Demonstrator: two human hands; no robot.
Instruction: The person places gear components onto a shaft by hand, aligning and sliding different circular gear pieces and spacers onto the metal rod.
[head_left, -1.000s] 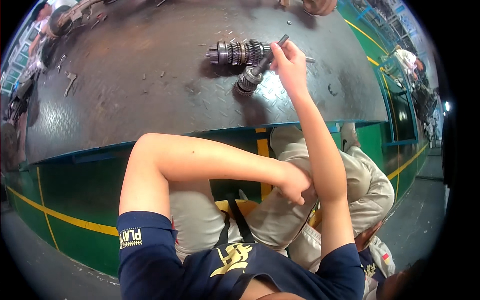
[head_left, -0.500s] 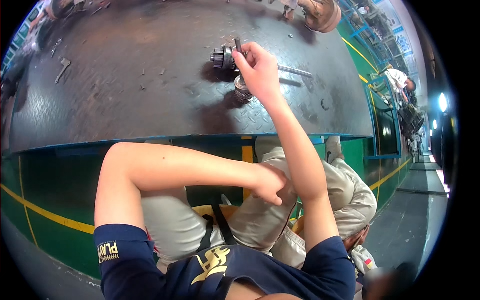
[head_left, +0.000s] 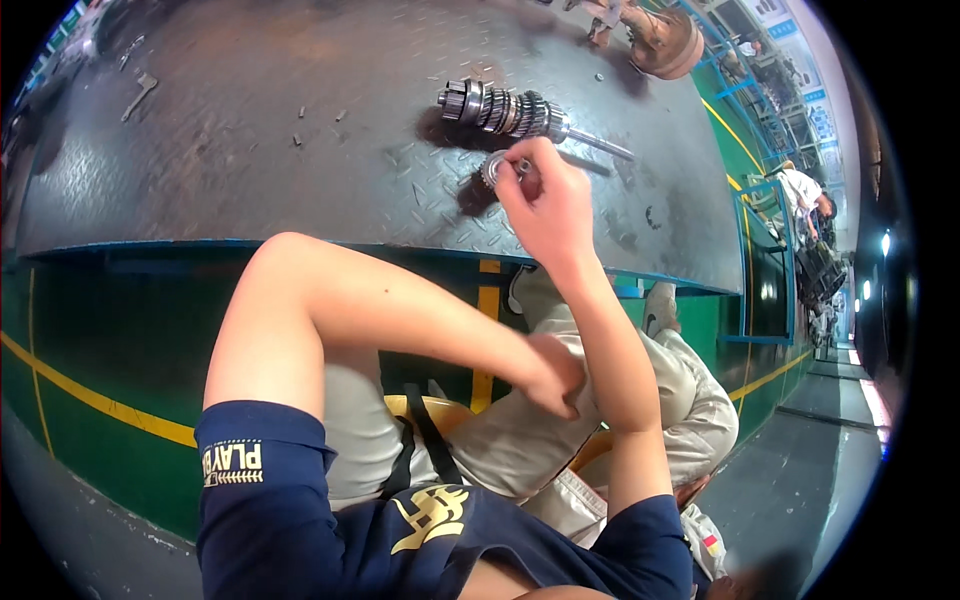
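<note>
My right hand (head_left: 548, 200) is closed over the table, thumb and forefinger pinching a short metal rod (head_left: 525, 166) seen nearly end-on. Just left of the fingertips sits a small toothed gear (head_left: 492, 172); whether the rod touches it is hard to tell. Beyond that hand, a gear shaft assembly (head_left: 515, 112) lies on its side, with several gears stacked along it and its bare shaft end (head_left: 602, 144) pointing right. My left hand (head_left: 556, 378) is low by my thigh, near my right forearm. It is slightly blurred, its fingers loosely apart and holding nothing.
The steel-topped table (head_left: 250, 170) has a blue near edge. A wrench-like tool (head_left: 140, 97) and several small metal pieces (head_left: 301, 112) lie to the left. A large rusty drum-shaped part (head_left: 665, 45) stands at the far right. Another person (head_left: 803, 190) works beyond.
My right hand has moved nearer to me, off the gear shaft assembly, which is now uncovered. The rod has turned from standing upright to nearly end-on. My left hand stays low.
</note>
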